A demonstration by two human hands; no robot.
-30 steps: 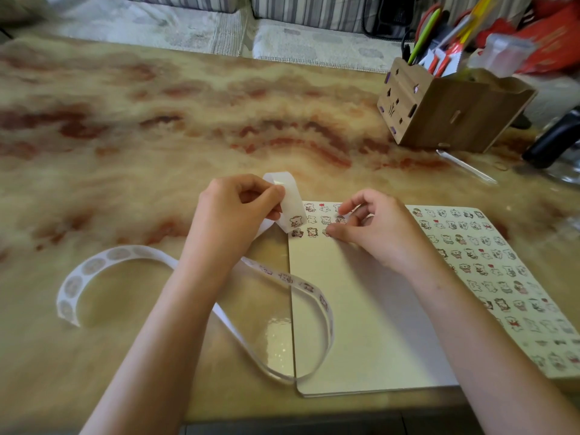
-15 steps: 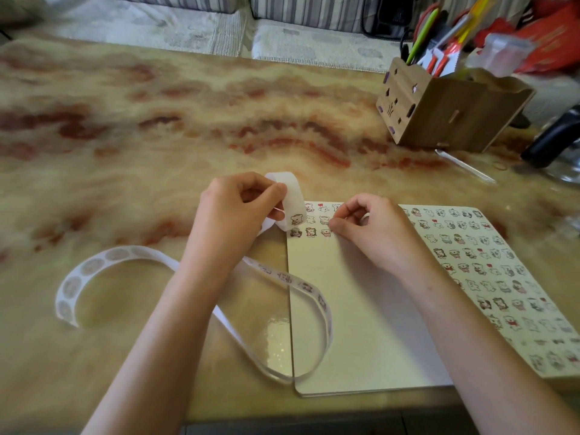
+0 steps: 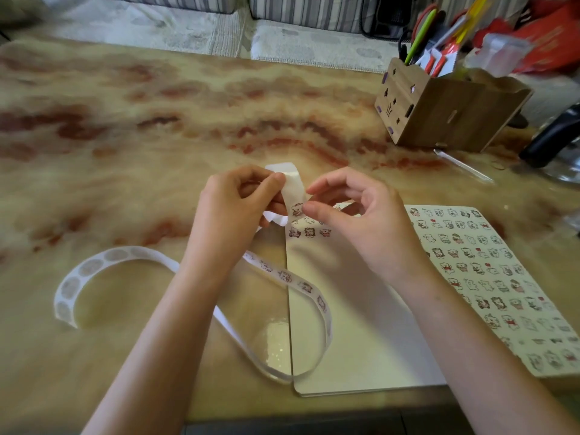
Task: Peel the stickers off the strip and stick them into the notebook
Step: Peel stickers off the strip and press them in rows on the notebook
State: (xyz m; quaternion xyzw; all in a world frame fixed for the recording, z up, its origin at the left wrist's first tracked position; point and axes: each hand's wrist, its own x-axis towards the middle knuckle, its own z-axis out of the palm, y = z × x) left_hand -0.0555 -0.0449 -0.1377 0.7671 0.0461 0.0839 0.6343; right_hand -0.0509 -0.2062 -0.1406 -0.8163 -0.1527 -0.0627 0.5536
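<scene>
Left hand [image 3: 238,208] pinches strip [image 3: 292,185], bent. Right hand [image 3: 361,221] nearly closed at sticker [image 3: 296,210] — hold unclear. Peel slowly from the thumb-side edge.

Both bare forearms reach forward, converging. Left hand [image 3: 238,211] raised, fingers curled, thumb and forefinger pinching white paper sticker strip [image 3: 292,186]. Right hand [image 3: 361,224] just beside it, thumb and forefinger tips at strip's right edge, thumb against small bear-print sticker [image 3: 296,210]; other fingers loosely curled. Actual grip on sticker unclear.
</scene>
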